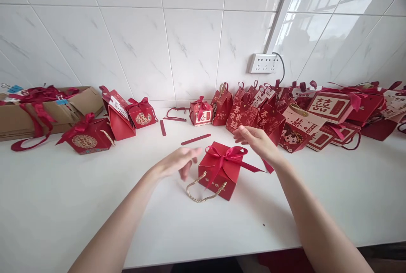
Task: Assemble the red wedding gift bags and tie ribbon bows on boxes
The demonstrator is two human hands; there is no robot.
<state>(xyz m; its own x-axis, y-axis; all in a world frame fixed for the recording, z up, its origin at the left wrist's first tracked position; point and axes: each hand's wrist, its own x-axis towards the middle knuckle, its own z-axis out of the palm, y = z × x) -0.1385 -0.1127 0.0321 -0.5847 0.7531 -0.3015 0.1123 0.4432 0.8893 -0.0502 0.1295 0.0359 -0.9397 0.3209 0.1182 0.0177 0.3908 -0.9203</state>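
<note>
A red gift box [207,176] stands on the white table in front of me. Its top is tied with a dark red ribbon bow [224,157], and the ribbon's tails trail to the right and down the front. A twisted gold rope handle [199,199] hangs off the near side and rests on the tabletop. Just left of the box hovers my left hand [180,163], its fingers loosely bent and apart, holding nothing. My right hand [255,142] is above and to the right of the bow, thumb and fingers stretched out, with nothing in it.
Several red gift boxes [242,114] crowd the back right, below a white power strip [265,64]. More red boxes [91,135] stand at left beside a cardboard box [63,114] of ribbons. Thin red strips [196,139] lie behind the middle box. The tabletop [203,239] ends near me.
</note>
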